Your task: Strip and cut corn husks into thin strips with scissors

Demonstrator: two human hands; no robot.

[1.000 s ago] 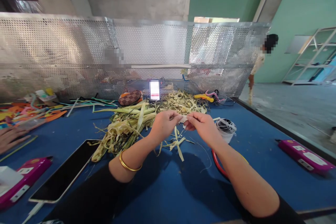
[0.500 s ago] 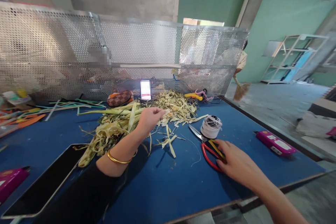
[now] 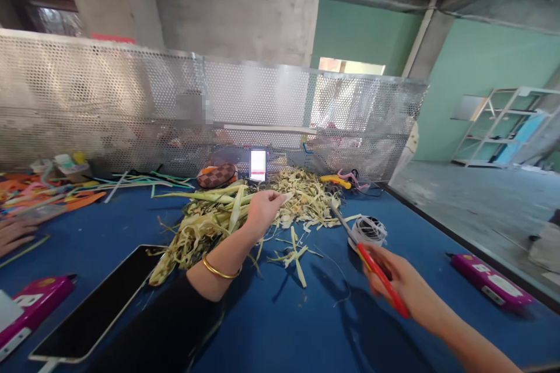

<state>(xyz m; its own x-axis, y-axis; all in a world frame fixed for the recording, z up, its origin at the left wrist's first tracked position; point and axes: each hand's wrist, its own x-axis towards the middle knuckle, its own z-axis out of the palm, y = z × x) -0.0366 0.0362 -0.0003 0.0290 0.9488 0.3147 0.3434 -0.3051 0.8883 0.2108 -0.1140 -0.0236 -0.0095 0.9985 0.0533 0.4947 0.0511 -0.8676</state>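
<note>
My left hand (image 3: 264,210) is closed in a pinch on a small pale strip of husk (image 3: 287,197), held over the far side of the table. My right hand (image 3: 396,277) grips red-handled scissors (image 3: 381,280), raised off the table with the blades pointing away to the left. Just beyond the blades stands a ball of white string (image 3: 370,229). Left of my left hand lies a bundle of pale green husks (image 3: 196,233); behind the hand, a heap of husk scraps (image 3: 306,193). Several crossed husk strips (image 3: 296,256) lie between my hands.
A black-screened tablet (image 3: 105,300) lies at the left. Purple devices, one left (image 3: 37,308) and one right (image 3: 490,281), rest on the blue table (image 3: 271,326). Another person's hand (image 3: 15,234) is at the left edge. A lit phone (image 3: 258,164) stands before a perforated metal screen (image 3: 258,93).
My right hand has lifted the scissors from the table and turned them upright. My left hand keeps its pinch on the strip. The camera view has shifted left and up.
</note>
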